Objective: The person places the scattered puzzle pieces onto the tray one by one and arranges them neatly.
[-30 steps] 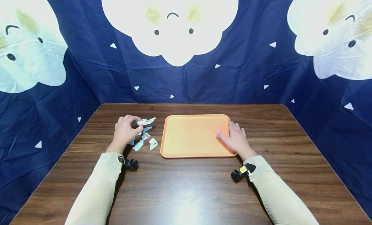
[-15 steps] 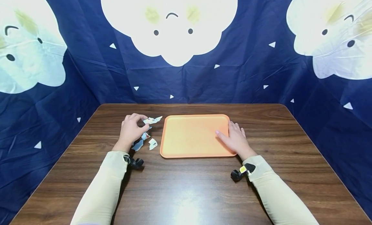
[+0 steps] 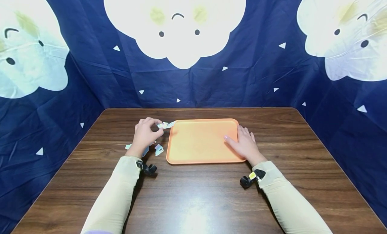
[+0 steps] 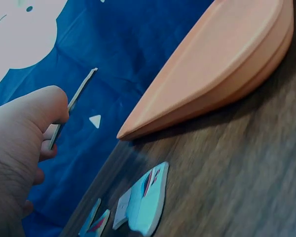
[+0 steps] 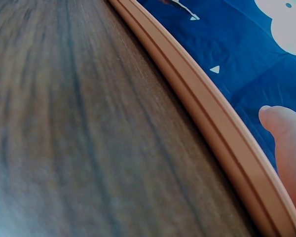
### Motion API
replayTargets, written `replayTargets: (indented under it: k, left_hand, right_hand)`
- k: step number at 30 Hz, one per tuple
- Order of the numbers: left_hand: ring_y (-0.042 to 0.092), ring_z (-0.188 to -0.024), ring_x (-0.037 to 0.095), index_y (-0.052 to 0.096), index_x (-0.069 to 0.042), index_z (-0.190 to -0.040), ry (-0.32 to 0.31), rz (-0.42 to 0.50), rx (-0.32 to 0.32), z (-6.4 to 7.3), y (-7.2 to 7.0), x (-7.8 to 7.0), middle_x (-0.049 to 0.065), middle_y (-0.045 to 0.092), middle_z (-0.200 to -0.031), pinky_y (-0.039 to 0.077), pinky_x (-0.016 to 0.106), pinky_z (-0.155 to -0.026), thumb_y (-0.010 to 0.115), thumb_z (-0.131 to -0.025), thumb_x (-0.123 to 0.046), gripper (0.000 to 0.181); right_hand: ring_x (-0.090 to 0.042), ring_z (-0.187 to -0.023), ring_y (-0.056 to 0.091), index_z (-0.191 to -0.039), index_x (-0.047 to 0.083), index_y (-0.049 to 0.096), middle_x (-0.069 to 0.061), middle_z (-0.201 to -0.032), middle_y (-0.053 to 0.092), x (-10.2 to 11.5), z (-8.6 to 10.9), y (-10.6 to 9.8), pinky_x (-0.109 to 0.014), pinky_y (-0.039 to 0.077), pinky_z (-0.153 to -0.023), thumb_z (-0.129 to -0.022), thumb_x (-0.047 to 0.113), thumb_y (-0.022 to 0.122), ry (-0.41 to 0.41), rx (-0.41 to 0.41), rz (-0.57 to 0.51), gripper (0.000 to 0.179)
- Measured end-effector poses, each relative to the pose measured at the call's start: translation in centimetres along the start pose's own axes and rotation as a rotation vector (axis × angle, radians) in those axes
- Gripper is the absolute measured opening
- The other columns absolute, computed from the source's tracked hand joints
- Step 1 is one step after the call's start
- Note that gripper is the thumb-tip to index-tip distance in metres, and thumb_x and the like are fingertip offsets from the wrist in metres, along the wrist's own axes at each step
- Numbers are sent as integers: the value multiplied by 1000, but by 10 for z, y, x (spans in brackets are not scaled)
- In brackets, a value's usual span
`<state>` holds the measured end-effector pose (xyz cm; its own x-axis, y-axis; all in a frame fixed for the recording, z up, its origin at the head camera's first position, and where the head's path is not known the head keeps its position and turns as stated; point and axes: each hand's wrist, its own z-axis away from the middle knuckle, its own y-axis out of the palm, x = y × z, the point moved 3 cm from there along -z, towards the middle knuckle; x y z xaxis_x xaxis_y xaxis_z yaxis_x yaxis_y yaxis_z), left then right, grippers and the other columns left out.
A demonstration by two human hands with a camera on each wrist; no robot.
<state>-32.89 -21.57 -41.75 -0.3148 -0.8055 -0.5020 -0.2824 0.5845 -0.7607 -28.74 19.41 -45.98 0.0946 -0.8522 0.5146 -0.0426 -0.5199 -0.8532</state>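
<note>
My left hand pinches a torn paper scrap between thumb and fingers and holds it in the air at the left rim of the orange tray. In the left wrist view the scrap shows edge-on above the tray's corner. More paper scraps lie on the table under and beside that hand, and the nearest scraps show in the left wrist view. My right hand rests flat over the tray's right edge, thumb on the tray floor. The right wrist view shows the tray's rim and one fingertip.
The brown wooden table stands inside a dark blue cloth backdrop with white cloud faces. A small scrap lies to the left of my left wrist. A black wrist camera mount sits on each sleeve.
My left hand has lifted the scrap off the pile and carried it to the right, up to the tray's left rim. The right hand has stayed put.
</note>
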Motion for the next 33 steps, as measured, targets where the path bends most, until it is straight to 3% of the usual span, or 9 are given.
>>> replayTargets:
  k: [11, 33]
  left_hand:
    - [52, -110, 34, 73, -14, -106, 32, 0, -2, -3, 14, -14, 7, 69, -113, 30, 58, -100, 73, -81, -31, 31]
    - [49, -114, 33, 72, -16, -111, 19, 78, 81, -9, 41, -46, 5, 67, -120, 27, 58, -103, 70, -84, -33, 32]
  right_hand:
    - [-46, -151, 15, -157, -7, 16, -29, -161, 23, 1, 1, -1, -60, 5, -120, -93, 72, 45, 2, 6, 2, 106]
    - [-47, -151, 15, -157, -8, 17, -30, -161, 23, 1, 1, -2, -60, 4, -120, -93, 72, 45, 0, 9, -1, 106]
